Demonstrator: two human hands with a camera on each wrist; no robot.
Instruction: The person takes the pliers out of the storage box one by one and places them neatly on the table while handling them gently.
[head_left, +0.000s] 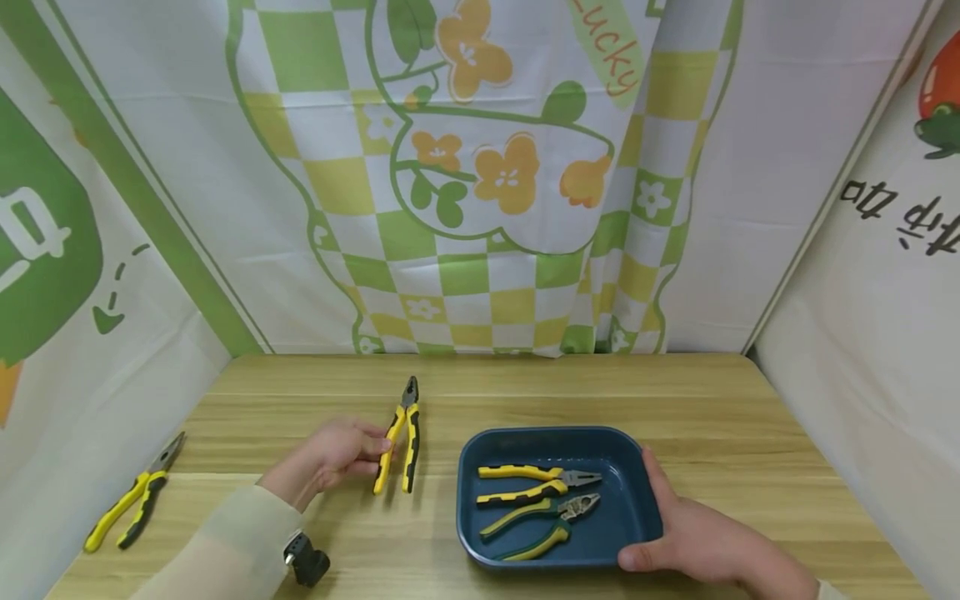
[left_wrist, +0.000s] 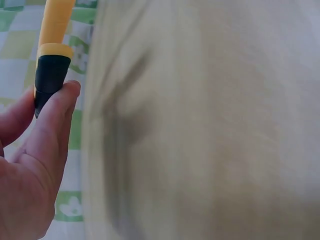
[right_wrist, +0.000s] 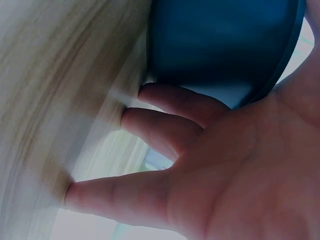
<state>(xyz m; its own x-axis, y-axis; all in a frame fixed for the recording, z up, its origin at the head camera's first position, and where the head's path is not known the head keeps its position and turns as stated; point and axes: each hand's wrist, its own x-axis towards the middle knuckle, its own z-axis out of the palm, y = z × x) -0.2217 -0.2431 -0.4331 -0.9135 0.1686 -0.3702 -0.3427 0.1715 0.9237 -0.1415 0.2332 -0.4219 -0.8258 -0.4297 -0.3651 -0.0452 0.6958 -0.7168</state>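
Observation:
My left hand [head_left: 345, 454] pinches one handle of yellow-and-black combination pliers [head_left: 412, 433] between thumb and fingers. Their jaws point away from me and the handles are spread. In the left wrist view the handle [left_wrist: 52, 67] rises from the fingertips, and a shadow falls on the table. My right hand [head_left: 697, 533] spans the right end of a dark blue tray [head_left: 547, 435], thumb at its near corner. The right wrist view shows straight, spread fingers [right_wrist: 120, 200] beside the tray wall. Inside the tray lie yellow-and-black pliers [head_left: 525, 485] and green-and-yellow pliers [head_left: 536, 525].
Long-nose pliers [head_left: 138, 496] with yellow-and-black handles lie at the table's left edge. A small black device [head_left: 306, 560] is by the left sleeve. A patterned curtain [head_left: 487, 283] hangs behind the wooden table [head_left: 337, 387], with printed cloth on both sides.

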